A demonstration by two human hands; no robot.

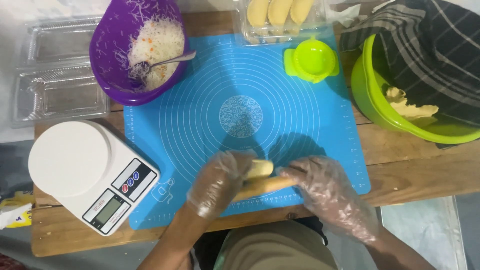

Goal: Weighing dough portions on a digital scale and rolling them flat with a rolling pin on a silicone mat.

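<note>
While under both hands (220, 182), dough (261, 169) beneath rolling pin (262, 186)

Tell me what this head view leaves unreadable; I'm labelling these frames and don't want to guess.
- Rolling pin: both ends covered by the left hand and right hand.
- Dough piece: partly behind the left hand's fingers.
- Green bowl: contents mostly under the striped cloth; right side cut off by the frame edge.
- Filled pastries: cropped by the top edge.
</note>
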